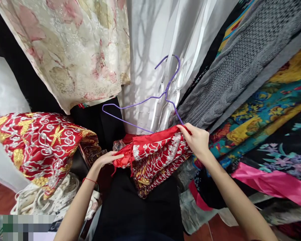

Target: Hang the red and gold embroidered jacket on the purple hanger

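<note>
A red garment (163, 157) with silver and gold embroidery lies across my lap, its plain red band along the top edge. My left hand (107, 158) is closed on the band's left end, where thin red ties dangle. At the other end, my right hand (196, 138) pinches the band together with the right arm of a purple wire hanger (165, 95). The hanger's hook points up, and its left corner sticks out free of the cloth. Part of its lower bar and right end is hidden behind the garment and my right hand.
Another red embroidered cloth (47, 144) is draped at the left, above a pale bundle (65, 194). Floral cream fabric (90, 50) hangs overhead. White hangers (175, 87) stand before a white curtain (142, 43). Grey knitwear (238, 63) and bright floral clothes (256, 117) crowd the right.
</note>
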A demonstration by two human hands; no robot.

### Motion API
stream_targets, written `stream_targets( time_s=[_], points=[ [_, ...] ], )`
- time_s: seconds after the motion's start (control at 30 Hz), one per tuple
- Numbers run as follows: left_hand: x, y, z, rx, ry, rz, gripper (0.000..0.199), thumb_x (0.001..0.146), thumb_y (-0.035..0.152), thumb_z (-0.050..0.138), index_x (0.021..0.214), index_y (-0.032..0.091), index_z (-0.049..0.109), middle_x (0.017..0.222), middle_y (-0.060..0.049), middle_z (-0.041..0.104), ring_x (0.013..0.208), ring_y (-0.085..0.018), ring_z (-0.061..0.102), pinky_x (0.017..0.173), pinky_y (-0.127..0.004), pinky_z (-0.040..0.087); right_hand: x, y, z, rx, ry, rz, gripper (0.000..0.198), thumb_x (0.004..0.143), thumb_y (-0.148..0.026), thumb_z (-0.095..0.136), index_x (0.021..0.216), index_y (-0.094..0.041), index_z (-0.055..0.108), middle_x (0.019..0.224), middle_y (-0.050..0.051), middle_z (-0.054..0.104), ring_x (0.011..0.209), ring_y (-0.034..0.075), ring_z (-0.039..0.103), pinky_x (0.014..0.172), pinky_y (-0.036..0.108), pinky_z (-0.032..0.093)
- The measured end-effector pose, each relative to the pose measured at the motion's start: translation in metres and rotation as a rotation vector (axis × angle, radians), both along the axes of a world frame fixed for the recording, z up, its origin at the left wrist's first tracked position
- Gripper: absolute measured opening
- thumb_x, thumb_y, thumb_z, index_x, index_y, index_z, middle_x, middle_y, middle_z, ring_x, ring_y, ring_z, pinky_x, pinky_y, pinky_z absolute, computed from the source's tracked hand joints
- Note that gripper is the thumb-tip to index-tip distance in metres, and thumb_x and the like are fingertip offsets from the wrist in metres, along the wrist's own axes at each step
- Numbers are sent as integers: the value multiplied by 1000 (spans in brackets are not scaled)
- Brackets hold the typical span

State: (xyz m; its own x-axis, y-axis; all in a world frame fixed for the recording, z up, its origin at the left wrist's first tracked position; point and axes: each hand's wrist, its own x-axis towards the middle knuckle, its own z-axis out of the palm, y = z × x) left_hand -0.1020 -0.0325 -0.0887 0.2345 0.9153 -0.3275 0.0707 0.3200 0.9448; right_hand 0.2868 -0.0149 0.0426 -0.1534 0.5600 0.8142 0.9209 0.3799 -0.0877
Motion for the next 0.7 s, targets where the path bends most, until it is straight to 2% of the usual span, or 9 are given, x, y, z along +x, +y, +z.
stream_targets(
  time_s=[0.07, 0.1, 0.2, 0.37, 0.47, 0.57, 0.63, 0.7],
  points=[
    [1, 5, 9, -85, -244, 158, 31, 70, 39, 82, 84, 13, 74, 75, -6, 76, 68, -18, 71, 65, -26, 56, 4, -1, 2, 19, -21, 17, 58, 99, -58, 43, 56, -19, 48, 48, -2, 48, 46, 8, 42, 50, 24, 23],
    [3, 11, 17, -82, -363, 263, 26, 74, 37, 79, 83, 13, 73, 74, -7, 75, 66, -18, 70, 65, -26, 57, 6, -2, 4, 25, -32, 32, 58, 100, -57, 43, 56, -19, 46, 49, -3, 47, 46, 8, 41, 50, 24, 24],
    [12, 40, 51, 77, -604, 562, 14, 80, 28, 70, 74, 15, 67, 66, -4, 72, 54, -15, 65, 59, -25, 55, 13, -6, 10, 32, -84, 85, 57, 101, -53, 43, 56, -19, 43, 50, -3, 46, 47, 8, 40, 52, 24, 26],
    [19, 89, 124, 336, -661, 733, 18, 79, 21, 65, 64, 17, 55, 57, 3, 60, 49, -8, 56, 55, -19, 48, 21, -13, 22, 85, -202, 84, 52, 102, -46, 45, 58, -19, 42, 53, -3, 46, 49, 8, 41, 52, 23, 27],
    [20, 88, 152, 607, -454, 817, 24, 79, 19, 64, 62, 18, 48, 56, 5, 51, 49, -6, 46, 52, -17, 39, 23, -14, 24, 110, -246, 52, 51, 103, -45, 44, 58, -19, 43, 53, -3, 45, 49, 8, 41, 51, 24, 25],
    [19, 67, 161, 943, 76, 958, 29, 80, 26, 71, 65, 19, 47, 57, 6, 42, 56, -8, 44, 56, -19, 33, 22, -16, 26, 88, -251, 10, 53, 103, -48, 42, 58, -19, 44, 54, -2, 44, 49, 9, 39, 52, 26, 24],
    [19, 51, 163, 1055, 422, 1025, 29, 81, 34, 73, 71, 19, 50, 57, 6, 38, 60, -12, 48, 60, -21, 33, 20, -18, 27, 67, -251, -31, 54, 103, -49, 41, 58, -20, 45, 54, -2, 43, 50, 10, 39, 53, 27, 24],
    [21, 38, 165, 1072, 620, 1026, 27, 83, 39, 72, 78, 21, 53, 56, 6, 35, 60, -15, 49, 61, -23, 33, 18, -20, 27, 61, -264, -78, 53, 103, -49, 41, 58, -20, 47, 55, -1, 42, 51, 12, 38, 54, 29, 24]
  ],
)
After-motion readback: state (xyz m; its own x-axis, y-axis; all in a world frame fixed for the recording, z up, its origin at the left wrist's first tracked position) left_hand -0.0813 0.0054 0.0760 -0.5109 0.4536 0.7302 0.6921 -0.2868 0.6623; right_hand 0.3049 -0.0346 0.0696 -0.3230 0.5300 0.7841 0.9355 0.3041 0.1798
